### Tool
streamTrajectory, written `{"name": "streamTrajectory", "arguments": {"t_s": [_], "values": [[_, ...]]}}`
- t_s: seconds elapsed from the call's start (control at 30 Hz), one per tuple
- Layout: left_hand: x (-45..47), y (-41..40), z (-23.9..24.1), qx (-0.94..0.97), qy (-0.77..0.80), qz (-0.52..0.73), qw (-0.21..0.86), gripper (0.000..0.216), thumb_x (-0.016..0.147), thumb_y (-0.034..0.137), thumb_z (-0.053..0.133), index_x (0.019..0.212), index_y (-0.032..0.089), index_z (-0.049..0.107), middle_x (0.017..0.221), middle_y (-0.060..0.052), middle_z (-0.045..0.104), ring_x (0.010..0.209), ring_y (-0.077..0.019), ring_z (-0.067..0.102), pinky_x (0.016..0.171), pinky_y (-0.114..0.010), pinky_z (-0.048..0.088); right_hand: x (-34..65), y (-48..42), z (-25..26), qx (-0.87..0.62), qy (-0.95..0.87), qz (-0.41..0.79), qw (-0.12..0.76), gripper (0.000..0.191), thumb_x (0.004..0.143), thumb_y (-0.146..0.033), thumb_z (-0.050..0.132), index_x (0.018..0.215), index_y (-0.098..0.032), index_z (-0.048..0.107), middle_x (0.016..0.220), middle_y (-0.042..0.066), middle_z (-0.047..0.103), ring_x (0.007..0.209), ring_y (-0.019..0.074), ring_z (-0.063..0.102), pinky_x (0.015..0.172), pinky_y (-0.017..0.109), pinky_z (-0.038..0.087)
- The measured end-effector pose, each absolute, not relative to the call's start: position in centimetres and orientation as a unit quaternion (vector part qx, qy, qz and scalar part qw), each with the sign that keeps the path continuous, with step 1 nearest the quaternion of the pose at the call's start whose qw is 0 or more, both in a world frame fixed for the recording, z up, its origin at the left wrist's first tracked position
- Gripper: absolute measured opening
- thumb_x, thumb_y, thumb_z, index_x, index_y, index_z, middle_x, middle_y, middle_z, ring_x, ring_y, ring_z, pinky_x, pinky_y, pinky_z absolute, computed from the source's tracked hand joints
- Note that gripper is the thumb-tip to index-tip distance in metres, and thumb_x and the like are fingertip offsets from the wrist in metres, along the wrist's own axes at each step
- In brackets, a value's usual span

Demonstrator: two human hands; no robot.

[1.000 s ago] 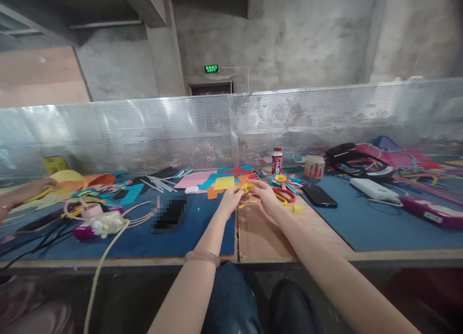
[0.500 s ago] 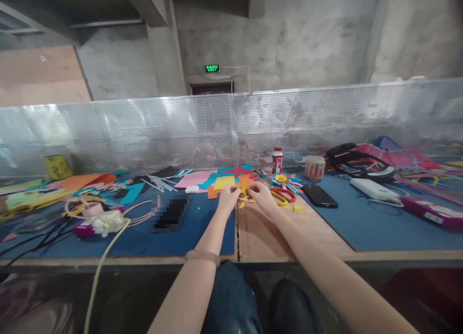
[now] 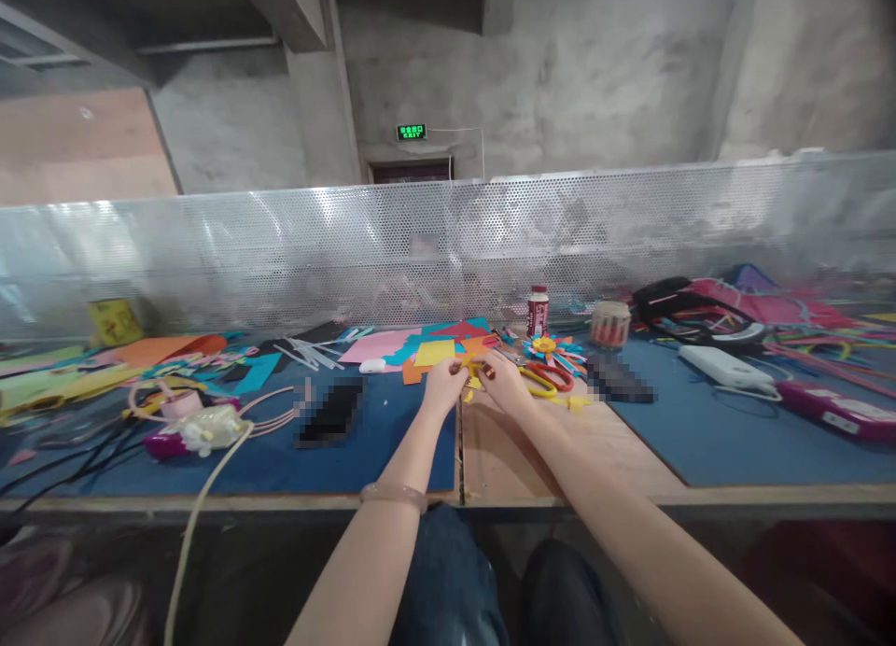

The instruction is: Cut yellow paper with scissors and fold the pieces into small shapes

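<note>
My left hand (image 3: pixel 442 386) and my right hand (image 3: pixel 502 383) meet over the table's middle seam, fingers pinched together on a small yellow paper piece (image 3: pixel 474 372) held between them. Most of that piece is hidden by my fingertips. Yellow scraps (image 3: pixel 577 402) lie just right of my right hand, beside red-and-yellow scissors (image 3: pixel 548 377). A paper flower (image 3: pixel 548 349) in blue, orange and yellow sits behind the scissors. Coloured paper sheets (image 3: pixel 432 351) lie just beyond my hands.
A small red-capped bottle (image 3: pixel 537 312) and a striped roll (image 3: pixel 609 324) stand near the perforated metal screen (image 3: pixel 448 245). A white power bank (image 3: pixel 721 365), a pink case (image 3: pixel 835 409) and bags lie right. Cables, a glue gun (image 3: pixel 189 431) and paper lie left.
My hands have drawn closer together and slightly lower on the yellow piece. Another person's hand at the far left, seen a second ago, has left the view.
</note>
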State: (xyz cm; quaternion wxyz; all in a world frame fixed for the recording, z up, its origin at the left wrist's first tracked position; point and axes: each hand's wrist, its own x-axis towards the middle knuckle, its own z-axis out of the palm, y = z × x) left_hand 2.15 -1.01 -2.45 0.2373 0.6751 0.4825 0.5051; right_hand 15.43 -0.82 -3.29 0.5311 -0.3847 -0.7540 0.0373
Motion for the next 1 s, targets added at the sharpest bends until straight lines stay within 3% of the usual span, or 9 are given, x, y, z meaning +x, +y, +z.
{"name": "streamTrajectory", "arguments": {"t_s": [0.3,0.67,0.83,1.0], "values": [[2.24,-0.77,-2.64,0.684,0.468,0.508,0.235,0.024,0.071,0.028,0.05,0.081,0.014,0.066,0.066,-0.005,0.064,0.063,-0.0162,0.059,0.058,-0.024,0.043,15.56,-0.53,-3.49,-0.399,-0.75,0.028,0.527,0.019,0.071,-0.009,0.049,0.083,-0.016,0.062,0.076,0.005,0.06,0.065,0.0135,0.053,0.062,0.026,0.045],[2.76,-1.39,-2.38,0.609,0.46,0.518,0.386,0.016,0.067,0.026,0.051,0.066,0.014,0.062,0.06,-0.002,0.057,0.056,-0.0121,0.053,0.053,-0.022,0.043,15.7,-0.27,-3.62,-0.386,-0.755,0.009,0.529,0.017,0.073,-0.009,0.049,0.085,-0.015,0.061,0.076,0.005,0.06,0.067,0.014,0.052,0.065,0.026,0.043],[2.89,-0.97,-2.45,0.573,0.451,0.54,0.421,0.018,0.067,0.03,0.053,0.068,0.013,0.061,0.071,-0.006,0.06,0.067,-0.0149,0.057,0.051,-0.021,0.043,15.85,-0.1,-3.65,-0.376,-0.764,-0.018,0.524,0.02,0.074,-0.007,0.048,0.083,-0.017,0.062,0.079,0.007,0.059,0.072,0.0152,0.053,0.068,0.027,0.043],[2.91,-0.81,-2.36,0.554,0.443,0.549,0.443,0.036,0.069,0.046,0.052,0.076,0.012,0.062,0.081,-0.009,0.061,0.064,-0.0148,0.057,0.049,-0.022,0.042,15.97,-0.18,-3.5,-0.369,-0.766,-0.021,0.525,0.02,0.076,-0.007,0.046,0.082,-0.017,0.063,0.08,0.007,0.06,0.076,0.016,0.053,0.072,0.028,0.043]]}}
